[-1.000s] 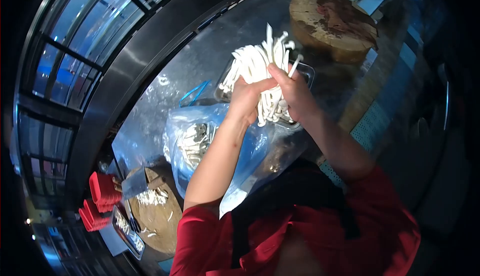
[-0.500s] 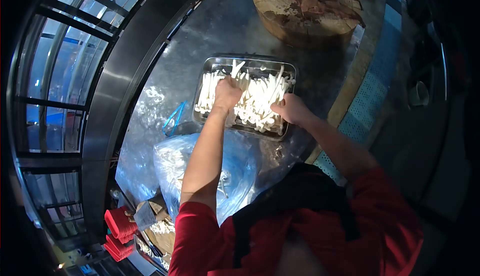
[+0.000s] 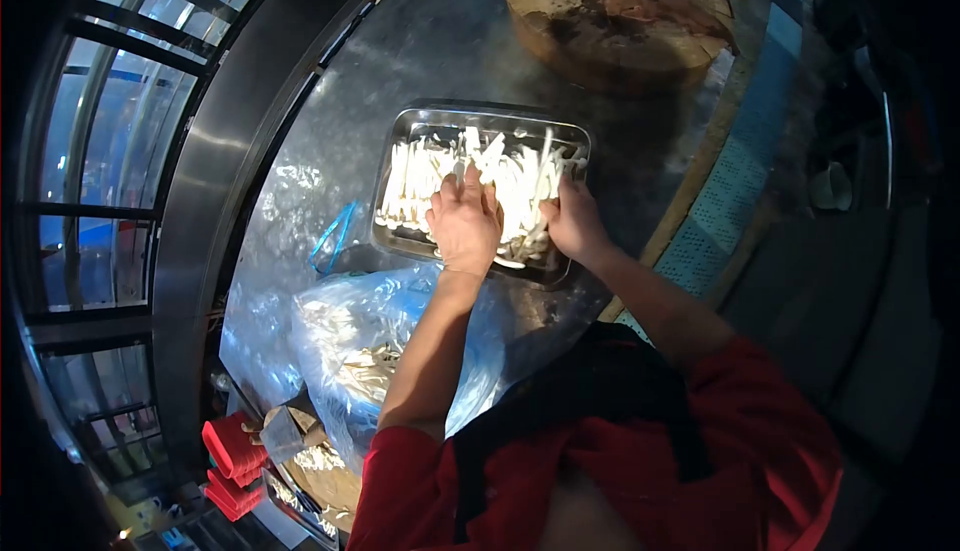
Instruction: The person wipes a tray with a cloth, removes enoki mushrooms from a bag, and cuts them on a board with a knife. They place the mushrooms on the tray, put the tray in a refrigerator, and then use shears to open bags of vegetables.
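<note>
Long white thin-stemmed mushrooms (image 3: 412,183) lie side by side in a shallow metal tray (image 3: 382,219), brightly sunlit. My left hand (image 3: 466,226) rests on the middle of them, palm down, with its fingers stretched out and apart. At the tray's right end, my right hand (image 3: 578,221) is closed around some mushrooms by their side, its thumb toward the pile; its curled fingers are partly hidden. A clear bluish plastic bag (image 3: 330,351) with more white mushrooms inside lies just below the tray, partly behind my left forearm.
A thick round wooden chopping block (image 3: 560,26) with reddish stains stands beyond the tray on the metal table (image 3: 420,41). A blue plastic loop (image 3: 335,236) lies left of the tray. Red containers (image 3: 232,446) and another wooden board (image 3: 340,486) are at lower left.
My left hand has shifted right and toward me, opening from a closed grip to spread fingers on the mushrooms. My right hand stays at the tray's right end. Mushrooms in the middle have shifted.
</note>
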Tool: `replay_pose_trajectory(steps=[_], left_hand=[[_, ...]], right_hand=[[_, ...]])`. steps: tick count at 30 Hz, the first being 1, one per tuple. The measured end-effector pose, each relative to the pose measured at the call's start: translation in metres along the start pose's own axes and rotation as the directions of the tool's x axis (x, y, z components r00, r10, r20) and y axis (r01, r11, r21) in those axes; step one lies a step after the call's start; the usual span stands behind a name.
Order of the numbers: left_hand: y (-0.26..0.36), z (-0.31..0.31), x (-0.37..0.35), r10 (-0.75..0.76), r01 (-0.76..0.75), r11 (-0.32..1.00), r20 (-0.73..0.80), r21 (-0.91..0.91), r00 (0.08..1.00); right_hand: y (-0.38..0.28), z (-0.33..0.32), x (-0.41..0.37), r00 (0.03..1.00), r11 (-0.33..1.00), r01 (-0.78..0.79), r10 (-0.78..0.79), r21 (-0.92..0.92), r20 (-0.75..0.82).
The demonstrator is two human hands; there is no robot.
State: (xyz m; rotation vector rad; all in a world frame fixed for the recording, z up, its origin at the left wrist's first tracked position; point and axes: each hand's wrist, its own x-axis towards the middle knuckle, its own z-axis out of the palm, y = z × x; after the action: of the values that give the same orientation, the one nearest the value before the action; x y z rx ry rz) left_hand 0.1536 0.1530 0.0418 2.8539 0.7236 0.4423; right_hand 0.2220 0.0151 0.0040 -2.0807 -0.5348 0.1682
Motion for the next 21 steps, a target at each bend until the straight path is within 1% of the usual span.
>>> replay_pose_trajectory(steps=[2, 3, 4, 6, 7, 8, 9, 10, 11, 12, 13, 14, 15, 16, 17, 18, 19, 20, 21], left_hand=[[-0.009, -0.001, 0.001, 0.085, -0.093, 0.994, -0.115, -0.066, 0.99], [-0.012, 0.0, 0.001, 0.084, -0.091, 0.994, -0.108, -0.064, 0.991], [-0.015, 0.0, 0.003, 0.031, -0.05, 0.987, -0.123, -0.154, 0.992], [-0.017, 0.004, 0.01, -0.082, 0.028, 0.943, -0.152, -0.331, 0.985], [-0.017, 0.009, 0.013, -0.304, 0.235, 0.846, -0.07, -0.479, 0.95], [-0.019, 0.01, 0.017, -0.306, 0.237, 0.848, -0.072, -0.474, 0.949], [-0.023, 0.008, 0.022, -0.341, 0.277, 0.793, -0.018, -0.543, 0.94], [-0.028, 0.007, 0.026, -0.371, 0.316, 0.73, 0.036, -0.606, 0.928], [-0.037, 0.009, 0.028, -0.356, 0.357, 0.746, 0.116, -0.562, 0.927], [-0.041, 0.013, 0.026, -0.363, 0.363, 0.749, 0.115, -0.553, 0.925], [-0.046, 0.017, 0.025, -0.347, 0.332, 0.77, 0.08, -0.544, 0.935], [-0.049, 0.018, 0.025, -0.326, 0.3, 0.791, 0.046, -0.533, 0.944], [-0.045, 0.012, 0.024, -0.329, 0.302, 0.795, 0.045, -0.526, 0.943], [-0.039, 0.006, 0.02, -0.326, 0.342, 0.711, 0.144, -0.615, 0.934], [-0.033, 0.0, 0.016, -0.309, 0.385, 0.612, 0.239, -0.691, 0.921], [-0.028, -0.004, 0.012, -0.31, 0.385, 0.615, 0.238, -0.688, 0.92], [-0.024, -0.006, 0.006, -0.205, 0.232, 0.761, 0.116, -0.606, 0.972], [-0.021, -0.009, 0.001, -0.076, 0.071, 0.869, 0.01, -0.49, 0.997], [-0.017, -0.012, -0.002, -0.076, 0.072, 0.872, 0.01, -0.485, 0.997]], right_hand=[[0.011, -0.002, 0.0, 1.0, 1.0, -0.016, 0.016, -0.013, -0.005], [0.012, -0.008, -0.001, 0.999, 0.999, 0.036, -0.036, 0.03, 0.003], [0.01, -0.012, -0.004, 1.0, 0.999, 0.03, -0.031, 0.032, 0.006], [0.009, -0.017, -0.009, 0.991, 0.972, -0.134, 0.13, 0.194, 0.031], [0.01, -0.017, -0.01, 0.991, 0.971, -0.133, 0.129, 0.198, 0.034], [0.012, -0.017, -0.011, 0.992, 0.961, -0.128, 0.128, 0.245, 0.019], [0.014, -0.017, -0.011, 0.992, 0.949, -0.125, 0.129, 0.291, 0.005], [0.015, -0.02, -0.01, 0.992, 0.947, -0.126, 0.128, 0.296, 0.012], [0.011, -0.027, -0.008, 0.984, 0.925, -0.177, 0.174, 0.336, 0.039], [0.01, -0.031, -0.008, 0.973, 0.898, -0.229, 0.219, 0.375, 0.07], [0.015, -0.033, -0.006, 0.972, 0.894, -0.234, 0.221, 0.383, 0.079], [0.022, -0.036, -0.001, 0.996, 0.933, -0.083, 0.09, 0.35, -0.001], [0.025, -0.038, 0.007, 0.996, 0.951, 0.07, -0.049, 0.302, -0.077], [0.024, -0.038, 0.019, 0.996, 0.949, 0.067, -0.046, 0.309, -0.075], [0.021, -0.041, 0.035, 0.987, 0.945, 0.158, -0.138, 0.285, -0.087], [0.015, -0.046, 0.053, 0.968, 0.934, 0.248, -0.23, 0.259, -0.097], [-0.001, -0.049, 0.072, 0.958, 0.941, 0.285, -0.275, 0.182, -0.077], [-0.019, -0.044, 0.092, 0.947, 0.941, 0.322, -0.318, 0.106, -0.052], [-0.027, -0.033, 0.111, 0.933, 0.931, 0.35, -0.356, 0.104, 0.047]])
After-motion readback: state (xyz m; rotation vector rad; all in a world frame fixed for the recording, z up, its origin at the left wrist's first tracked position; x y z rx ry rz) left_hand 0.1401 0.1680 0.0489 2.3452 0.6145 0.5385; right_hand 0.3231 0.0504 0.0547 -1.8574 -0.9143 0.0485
